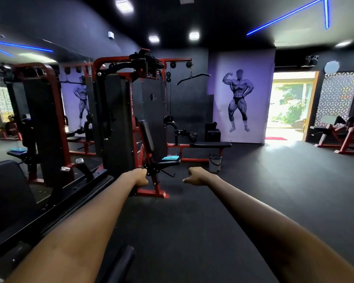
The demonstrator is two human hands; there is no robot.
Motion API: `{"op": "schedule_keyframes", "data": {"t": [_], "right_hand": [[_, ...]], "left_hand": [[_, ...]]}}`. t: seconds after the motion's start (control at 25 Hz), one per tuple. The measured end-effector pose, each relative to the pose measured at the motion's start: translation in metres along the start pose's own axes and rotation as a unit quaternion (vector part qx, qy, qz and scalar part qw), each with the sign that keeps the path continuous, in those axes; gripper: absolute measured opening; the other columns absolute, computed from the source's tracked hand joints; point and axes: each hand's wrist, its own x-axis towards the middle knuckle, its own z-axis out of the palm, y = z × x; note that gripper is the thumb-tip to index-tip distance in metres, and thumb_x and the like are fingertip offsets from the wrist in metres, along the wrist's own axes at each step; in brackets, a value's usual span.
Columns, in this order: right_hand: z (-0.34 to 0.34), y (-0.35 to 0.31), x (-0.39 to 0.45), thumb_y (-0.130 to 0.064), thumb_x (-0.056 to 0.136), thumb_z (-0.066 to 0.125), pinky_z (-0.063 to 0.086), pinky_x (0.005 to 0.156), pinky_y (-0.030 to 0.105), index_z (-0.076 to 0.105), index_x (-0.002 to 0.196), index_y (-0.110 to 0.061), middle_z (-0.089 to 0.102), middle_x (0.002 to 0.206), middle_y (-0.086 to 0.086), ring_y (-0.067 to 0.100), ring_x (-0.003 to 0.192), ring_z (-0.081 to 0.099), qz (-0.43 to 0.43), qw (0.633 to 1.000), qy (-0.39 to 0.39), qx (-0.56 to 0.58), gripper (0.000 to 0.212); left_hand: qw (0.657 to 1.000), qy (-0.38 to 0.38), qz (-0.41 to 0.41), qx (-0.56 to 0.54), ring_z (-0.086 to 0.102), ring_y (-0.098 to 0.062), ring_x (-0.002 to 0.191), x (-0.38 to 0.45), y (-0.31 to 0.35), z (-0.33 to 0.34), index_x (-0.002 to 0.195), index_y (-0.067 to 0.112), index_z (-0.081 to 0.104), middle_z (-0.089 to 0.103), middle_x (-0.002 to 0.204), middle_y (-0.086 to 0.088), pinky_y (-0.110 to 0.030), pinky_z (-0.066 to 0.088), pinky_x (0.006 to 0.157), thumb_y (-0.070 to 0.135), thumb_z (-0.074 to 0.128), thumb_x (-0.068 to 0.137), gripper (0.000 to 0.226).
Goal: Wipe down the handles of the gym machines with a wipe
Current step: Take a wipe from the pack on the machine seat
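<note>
The scene is viewed from a single head-worn wide-angle camera, aimed forward and slightly down across the gym floor [192, 221] toward a red multi-station machine [119, 111] nearby.

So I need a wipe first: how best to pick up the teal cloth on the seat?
Pinch the teal cloth at its near edge, coming from above and in front. It lies flat on the seat, and the backrest blocks its left side.
</note>
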Motion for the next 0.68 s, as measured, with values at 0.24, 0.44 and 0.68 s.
{"op": "schedule_keyframes", "data": {"t": [0.24, 0.44, 0.68], "right_hand": [[0.005, 0.041, 0.068, -0.038, 0.089, 0.058, 0.041, 0.08, 0.031, 0.053, 0.119, -0.003, 0.053, 0.125, 0.014, 0.027, 0.108, 0.053, 0.004, 1.0, -0.019, -0.021, 0.047], [-0.008, 0.09, 0.151, -0.036, 0.09, 0.057, 0.04, 0.079, 0.03, 0.054, 0.118, -0.002, 0.054, 0.125, 0.015, 0.025, 0.103, 0.052, -0.015, 0.998, -0.024, -0.048, 0.044], [-0.016, 0.134, 0.257, -0.036, 0.09, 0.057, 0.042, 0.083, 0.032, 0.055, 0.119, -0.002, 0.055, 0.124, 0.015, 0.028, 0.11, 0.053, -0.041, 0.996, -0.038, -0.065, 0.044]], "left_hand": [[1.0, -0.019, 0.012, 0.0, 0.045, -0.026, 0.127, 0.072, 0.028, 0.008, 0.139, 0.008, 0.039, 0.044, 0.14, -0.011, -0.037, 0.041, 0.103, 0.026, 0.056, 0.093, 0.052], [0.999, -0.036, 0.007, -0.015, 0.047, -0.028, 0.124, 0.167, 0.058, 0.017, 0.138, 0.007, 0.038, 0.045, 0.139, -0.011, -0.037, 0.043, 0.101, 0.03, 0.062, 0.089, 0.06], [0.999, -0.046, -0.007, -0.018, 0.046, -0.026, 0.126, 0.262, 0.088, 0.024, 0.143, 0.01, 0.033, 0.042, 0.142, -0.009, -0.035, 0.043, 0.097, 0.028, 0.061, 0.09, 0.062]]}}
